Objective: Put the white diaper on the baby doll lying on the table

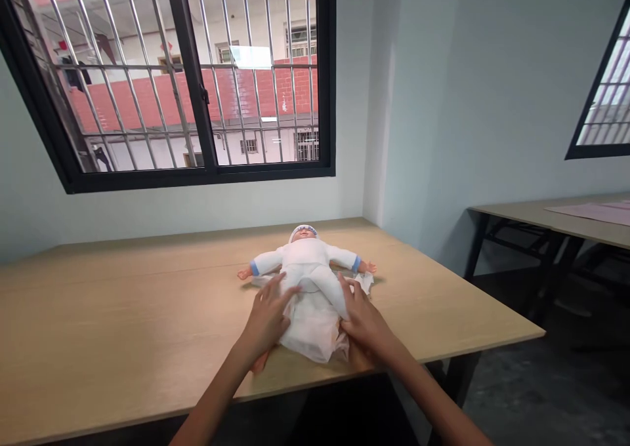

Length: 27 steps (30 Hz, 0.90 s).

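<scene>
While touching doll (305,253) with left hand (267,313) open, right hand (365,316) curled, grip unclear | beyond: window (194,72), wall (418,105) | near front edge of table (147,328)

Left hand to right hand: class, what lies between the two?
The head view shows white clothing on the doll and, nearer the camera, thin, crumpled white material between the left hand and right hand.

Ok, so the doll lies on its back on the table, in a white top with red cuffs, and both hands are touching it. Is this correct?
Not quite: the head view shows blue cuffs, not red. The doll does lie on its back on the table in a white top, with the left hand and right hand touching it.
</scene>
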Available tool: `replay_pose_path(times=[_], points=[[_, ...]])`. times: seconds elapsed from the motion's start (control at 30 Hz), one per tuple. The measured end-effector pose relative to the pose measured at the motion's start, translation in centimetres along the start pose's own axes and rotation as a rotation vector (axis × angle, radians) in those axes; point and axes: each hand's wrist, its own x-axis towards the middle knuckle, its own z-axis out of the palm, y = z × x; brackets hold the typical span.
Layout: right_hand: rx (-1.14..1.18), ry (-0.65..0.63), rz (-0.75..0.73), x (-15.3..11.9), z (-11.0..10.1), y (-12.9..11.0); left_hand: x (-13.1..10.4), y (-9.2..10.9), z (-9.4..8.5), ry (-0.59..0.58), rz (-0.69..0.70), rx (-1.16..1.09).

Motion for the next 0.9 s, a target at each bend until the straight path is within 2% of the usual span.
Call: replay_pose_path(times=[0.07, 0.17, 0.27, 0.37, 0.5, 0.67, 0.77, 0.9], points=[[-0.192, 0.043, -0.191, -0.2, -0.1, -0.6, 0.1, -0.1, 0.4, -0.079, 0.12, 0.098], [-0.295, 0.029, -0.442, 0.0, -0.6, -1.1, 0.2, -0.6, 0.7, -0.108, 0.209, 0.096], [-0.26, -0.037, -0.515, 0.5, -0.7, -0.8, 0.2, -1.1, 0.8, -0.099, 0.222, 0.04], [-0.201, -0.083, -0.489, 0.8, -0.4, -0.7, 0.0, -1.2, 0.8, -0.087, 0.206, -0.012], [-0.07, -0.056, -0.429, 1.3, -0.5, -1.3, -0.4, -0.6, 0.1, -0.08, 0.151, -0.094], [0.094, 0.03, -0.226, 3.0, -1.3, -1.5, -0.2, -0.4, -0.7, -0.13, 0.121, -0.226], [0.089, 0.1, -0.11, 4.0, -1.2, -0.9, 0.5, -0.9, -0.3, -0.156, 0.113, -0.194], [0.244, 0.163, 0.058, 4.9, -0.4, 0.1, 1.6, -1.1, 0.8, -0.151, 0.143, -0.142]])
